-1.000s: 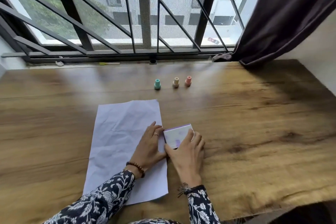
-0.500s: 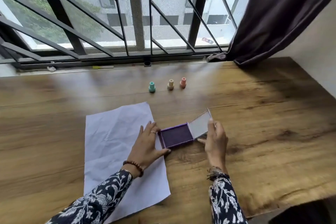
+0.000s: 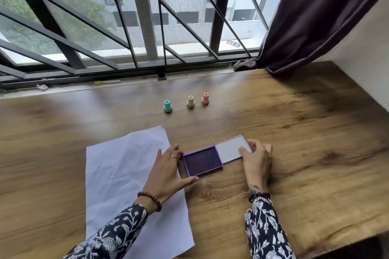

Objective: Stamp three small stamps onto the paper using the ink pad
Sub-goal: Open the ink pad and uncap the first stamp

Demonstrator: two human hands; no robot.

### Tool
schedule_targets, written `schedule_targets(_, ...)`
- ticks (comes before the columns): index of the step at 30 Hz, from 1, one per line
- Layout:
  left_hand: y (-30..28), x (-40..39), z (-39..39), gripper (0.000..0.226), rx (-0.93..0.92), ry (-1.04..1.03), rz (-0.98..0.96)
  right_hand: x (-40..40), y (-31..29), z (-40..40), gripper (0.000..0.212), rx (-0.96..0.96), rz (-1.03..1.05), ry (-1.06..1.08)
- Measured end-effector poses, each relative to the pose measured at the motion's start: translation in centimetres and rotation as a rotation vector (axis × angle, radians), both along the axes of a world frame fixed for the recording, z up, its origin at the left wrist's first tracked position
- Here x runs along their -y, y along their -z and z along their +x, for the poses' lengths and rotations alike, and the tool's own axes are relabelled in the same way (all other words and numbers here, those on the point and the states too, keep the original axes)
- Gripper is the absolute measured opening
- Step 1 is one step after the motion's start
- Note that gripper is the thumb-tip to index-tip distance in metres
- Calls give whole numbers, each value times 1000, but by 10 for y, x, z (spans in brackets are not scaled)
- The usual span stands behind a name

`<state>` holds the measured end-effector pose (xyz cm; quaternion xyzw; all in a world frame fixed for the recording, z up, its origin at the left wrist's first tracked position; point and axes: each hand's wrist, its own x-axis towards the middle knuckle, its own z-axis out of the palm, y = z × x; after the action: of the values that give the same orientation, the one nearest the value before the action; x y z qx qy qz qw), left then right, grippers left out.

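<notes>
1. Purple square ink pad [image 3: 202,163]: we found it lying open on the brown wood-grain table [image 3: 305,132], its dark inked face up, just right of the paper's right edge.
2. Pale grey hinged lid [image 3: 230,151]: it was folded out to the right of the ink pad and appeared to lie flat, or nearly flat, on the table (joined to the pad along their shared edge).
3. Left hand [image 3: 168,174]: we recorded it resting palm down, fingers spread and loosely extended, with the fingertips against the ink pad's left side and the thumb at its near left corner. It steadied the pad without closing round it; the heel of the hand lay over the paper.
4. Right hand [image 3: 257,160]: its thumb and fingers were pinched on the lid's far right end, the thumb on the lid's upper face.
5. White creased sheet of paper [image 3: 124,174]: it lay flat on the table left of the ink pad; we saw no marks on it.
6. Small teal plastic stamp [image 3: 167,106], small beige plastic stamp [image 3: 190,102] and small pink plastic stamp [image 3: 205,99]: these stood upright in a row further back on the table, well apart from both hands, untouched.
7. Dark floral sleeves [image 3: 265,229]: we noted these on both forearms, with a brown bead bracelet [image 3: 150,197] at the left wrist.
</notes>
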<state>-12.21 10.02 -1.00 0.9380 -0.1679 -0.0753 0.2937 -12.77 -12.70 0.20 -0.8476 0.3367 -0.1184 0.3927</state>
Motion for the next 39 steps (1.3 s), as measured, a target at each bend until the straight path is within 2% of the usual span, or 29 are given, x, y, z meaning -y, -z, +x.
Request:
schedule_targets(2, -8, 2, 7, 81, -8, -44, -82, -4, -7, 10, 23, 29, -61, -27)
schedule_targets(7, -28, 38, 67, 38, 47, -182, -233, -15, -23, 65, 17, 100, -2, -194)
schedule_targets(13, -11, 87, 127, 44, -20, -309, -139, -17, -21, 138, 33, 57, 18, -471)
schedule_targets(16, -3, 98, 137, 35, -13, -334, -139, -15, -16, 160, 41, 37, 27, -609)
schedule_targets(19, -1, 104, 145, 24, -21, -349, -182, -15, -9, 172, 35, 27, 11, -703)
schedule_targets(22, -3, 103, 151, 22, -22, -358, -233, -13, -4, 174, 21, 34, 15, -695)
schedule_targets(24, -8, 98, 150, 22, -16, -366, -317, -10, -5, 166, 19, 46, 104, -653)
schedule_targets(28, -24, 81, 128, 21, -14, -323, -505, -8, -21, 135, 19, 130, 582, -583)
schedule_targets(31, -38, 72, 103, 22, -84, -296, -762, -16, -33, 105, 18, 242, 783, -560)
schedule_targets(35, -55, 58, 70, 25, -127, -228, -844, -32, -41, 65, 7, 294, 784, -474)
schedule_targets(37, -62, 49, 55, 25, -84, -174, -835, -40, -42, 49, 3, 300, 778, -451)
schedule_targets(39, -64, 41, 42, 28, -31, -141, -798, -51, -45, 36, 6, 315, 858, -373)
